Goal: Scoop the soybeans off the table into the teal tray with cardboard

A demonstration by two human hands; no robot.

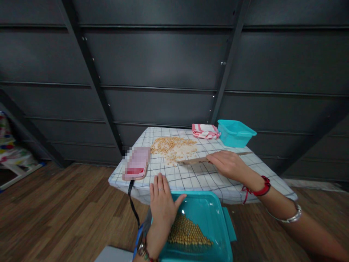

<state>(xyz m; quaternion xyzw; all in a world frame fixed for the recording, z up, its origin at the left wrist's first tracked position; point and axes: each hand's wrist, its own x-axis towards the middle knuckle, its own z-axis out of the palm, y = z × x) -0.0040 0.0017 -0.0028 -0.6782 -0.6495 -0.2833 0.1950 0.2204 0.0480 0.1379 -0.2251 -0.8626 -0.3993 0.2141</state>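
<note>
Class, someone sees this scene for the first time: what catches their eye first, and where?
Probably the bright turquoise tub, bottom centre, with small golden balls inside. Next come the yellowish balls scattered over the checked cloth, left of its middle, and the right hand, to their right, holding a thin brown strip.

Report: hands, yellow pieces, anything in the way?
Right hand gripping brown strip. Left hand open over bin rim. Yellow pieces spread on cloth, by strip's tip. Nothing visible between them.
</note>
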